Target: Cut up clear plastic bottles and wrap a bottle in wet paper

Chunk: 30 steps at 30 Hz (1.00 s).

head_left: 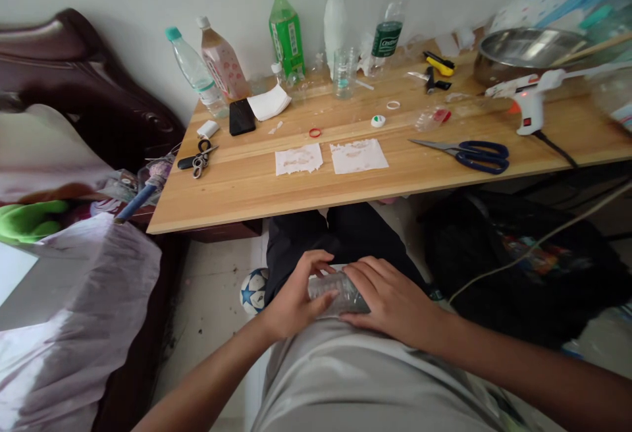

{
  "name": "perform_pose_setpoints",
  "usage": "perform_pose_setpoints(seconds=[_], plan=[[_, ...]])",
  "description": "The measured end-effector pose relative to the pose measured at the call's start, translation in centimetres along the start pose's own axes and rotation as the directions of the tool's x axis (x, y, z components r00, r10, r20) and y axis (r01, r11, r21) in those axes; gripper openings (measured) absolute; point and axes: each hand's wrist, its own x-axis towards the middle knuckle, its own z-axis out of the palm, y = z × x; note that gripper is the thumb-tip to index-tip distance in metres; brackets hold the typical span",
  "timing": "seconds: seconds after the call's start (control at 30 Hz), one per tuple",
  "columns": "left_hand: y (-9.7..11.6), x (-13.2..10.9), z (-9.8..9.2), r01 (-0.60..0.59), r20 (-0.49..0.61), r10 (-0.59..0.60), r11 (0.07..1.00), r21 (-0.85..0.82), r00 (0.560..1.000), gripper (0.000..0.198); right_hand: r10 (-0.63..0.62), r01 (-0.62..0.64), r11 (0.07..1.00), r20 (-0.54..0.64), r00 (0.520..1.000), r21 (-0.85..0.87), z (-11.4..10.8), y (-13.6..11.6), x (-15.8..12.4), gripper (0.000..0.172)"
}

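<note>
A clear plastic bottle (326, 287), or a cut piece of one, lies sideways over my lap, below the table's front edge. My left hand (303, 294) grips its left end, thumb on the near side and fingers over the far side. Around the right part of it wraps my right hand (388, 294), which hides that end. On the table above sit two torn pieces of white paper, a left one (299, 159) and a right one (359, 156). Dark blue-handled scissors (464, 154) lie to their right.
A white glue gun (530, 99) with a glowing red light and a steel bowl (530, 53) stand at the table's right. Several bottles, including a green one (286, 33), line the wall. Small scissors (200, 159) and a black phone (241, 117) lie left. A ball (253, 291) rests on the floor.
</note>
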Motion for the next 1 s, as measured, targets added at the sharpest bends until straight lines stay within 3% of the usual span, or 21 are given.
perform_pose_setpoints(seconds=[0.13, 0.23, 0.43, 0.6, 0.73, 0.83, 1.0], plan=[[0.5, 0.8, -0.1, 0.227, 0.086, -0.223, 0.973, -0.042, 0.971, 0.042, -0.036, 0.035, 0.999, -0.023, 0.999, -0.039, -0.1, -0.1, -0.2, 0.066], [1.6, 0.8, 0.1, 0.272, 0.084, -0.271, 0.962, -0.006, 0.959, 0.039, -0.017, 0.016, 0.996, 0.007, 1.0, 0.091, -0.6, 0.3, -0.7, 0.065], [2.8, -0.1, 0.7, 0.146, 0.076, -0.158, 0.978, 0.15, 0.984, 0.045, 0.089, -0.125, 0.951, 0.137, 0.987, 0.283, -1.0, 1.1, -1.8, 0.064], [2.9, -0.4, 0.7, 0.061, 0.108, -0.091, 0.966, 0.251, 0.99, 0.042, 0.217, -0.215, 0.922, 0.032, 0.976, 0.321, 0.5, 0.2, -2.6, 0.057], [3.1, -0.4, 0.6, -0.014, 0.197, -0.046, 0.955, 0.295, 0.979, 0.033, 0.222, -0.208, 0.938, -0.02, 0.975, 0.278, 0.7, -0.4, -2.9, 0.051], [3.2, -0.4, 0.5, -0.035, 0.238, -0.046, 0.945, 0.326, 0.97, 0.033, 0.205, -0.195, 0.942, -0.01, 0.979, 0.275, 0.6, -0.4, -2.9, 0.051], [3.1, -0.3, 0.4, -0.07, 0.286, -0.05, 0.917, 0.394, 0.957, 0.036, 0.299, -0.291, 0.895, 0.029, 0.954, 0.338, 1.0, -0.2, -3.0, 0.052]])
